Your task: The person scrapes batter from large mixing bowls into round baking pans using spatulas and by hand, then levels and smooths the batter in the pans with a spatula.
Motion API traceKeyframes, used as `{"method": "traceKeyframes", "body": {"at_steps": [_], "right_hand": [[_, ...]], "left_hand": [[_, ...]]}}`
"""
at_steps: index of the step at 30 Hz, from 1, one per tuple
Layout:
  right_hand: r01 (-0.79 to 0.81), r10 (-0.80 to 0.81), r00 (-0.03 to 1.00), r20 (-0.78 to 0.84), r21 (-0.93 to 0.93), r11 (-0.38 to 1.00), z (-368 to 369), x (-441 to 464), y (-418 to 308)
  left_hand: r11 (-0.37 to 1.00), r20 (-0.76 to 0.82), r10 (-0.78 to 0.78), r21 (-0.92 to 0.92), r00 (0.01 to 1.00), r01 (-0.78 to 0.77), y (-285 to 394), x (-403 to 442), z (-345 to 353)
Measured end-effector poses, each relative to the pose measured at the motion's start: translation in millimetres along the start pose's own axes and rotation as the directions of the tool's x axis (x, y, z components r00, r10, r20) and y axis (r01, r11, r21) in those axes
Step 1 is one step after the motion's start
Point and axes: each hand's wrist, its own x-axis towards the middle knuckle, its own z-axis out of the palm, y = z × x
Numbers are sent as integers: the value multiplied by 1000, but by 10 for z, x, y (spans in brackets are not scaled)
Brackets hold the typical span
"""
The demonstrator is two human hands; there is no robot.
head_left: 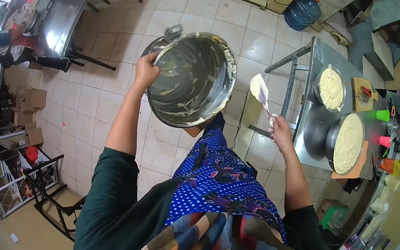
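Note:
My left hand [146,70] grips the rim of a large steel mixing bowl [186,79], tilted so that its inside shows. Smears of pale cream line its wall and rim. In my right hand [280,130] is a spatula [261,94], its blade coated with a thick lump of the same cream; the fingers are wrapped round its handle. To the right, on a steel table [328,56], stand a smaller bowl of cream [331,89] and a larger bowl of cream [348,144], both filled with the pale mixture.
A cutting board [363,95] with a red-handled tool lies behind the smaller bowl. Green [382,115] and pink cups [385,141] stand at the table's far edge. A blue water jug [302,12] is on the floor ahead. Another long table [67,12] stands left, with people beside it.

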Motion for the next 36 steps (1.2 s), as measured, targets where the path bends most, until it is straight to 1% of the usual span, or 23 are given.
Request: {"method": "traceKeyframes", "body": {"at_steps": [1,3,5,7,8,9,10,11,12,14,15,17,18,20,21,23,24,29,31,32,34,35,36], "right_hand": [[-1,1,1000,-7,3,1000,0,-27,-33],[-247,166,960,227,404,881,-4,-60,-135],[-282,152,944,293,475,834,111,-66,-238],[-299,199,917,346,264,917,186,-11,-328],[-262,230,921,313,63,963,180,247,-176],[-271,237,918,319,66,960,245,450,-113],[114,-55,983,174,-352,929,333,635,-90],[383,-383,907,174,-719,581,427,799,-138],[386,-378,908,183,-715,583,491,961,-292],[475,-458,832,314,-829,295,625,1361,-646],[483,-453,830,325,-825,294,711,1609,-770],[468,-457,802,384,-880,82,881,2127,-974],[480,-455,799,394,-873,87,950,2388,-1014],[507,-404,771,492,-859,-78,1142,2889,-1046],[518,-403,767,499,-852,-70,1250,3146,-963],[440,-410,825,389,-897,32,1463,3475,-758],[435,-236,874,425,-900,-13,1544,3526,-666],[471,-199,869,453,-881,48,1893,3165,-60],[594,-103,802,589,-804,26,2019,2952,4],[603,-97,795,598,-797,25,2092,2894,48],[579,-54,809,585,-778,245,2251,2806,164],[585,-52,804,593,-772,247,2306,2722,135],[554,-47,817,575,-759,341,2349,2635,71]], "left_hand": [[996,50,-6,-85,999,10,5,84,53],[992,76,3,-123,997,7,95,251,207],[990,119,20,-144,993,-3,120,434,360],[993,129,31,-119,991,-16,281,568,528],[995,135,46,-93,990,-34,367,624,591],[996,142,39,-86,989,-27,428,681,639],[996,160,48,-78,986,-35,476,735,683],[997,176,54,-70,983,-42,483,787,712],[996,184,49,-78,982,-35,483,844,764],[999,196,18,-36,980,-12,589,890,774],[1000,212,-6,1,977,6,685,899,752],[998,238,-49,44,970,39,756,931,723],[998,252,-65,41,966,57,773,938,721],[997,248,-63,-23,967,71,772,941,737],[997,249,-72,-8,966,77,803,942,718],[990,271,-131,80,954,114,900,950,659],[992,279,-123,32,952,118,870,939,667],[991,254,-132,28,958,129,734,881,601],[987,224,-147,-33,963,158,691,834,587],[980,209,-163,-76,964,182,668,792,599],[979,195,-186,-51,963,199,652,744,590],[978,186,-196,-31,963,205,646,717,583],[978,185,-201,-25,962,209,648,689,587]]}}
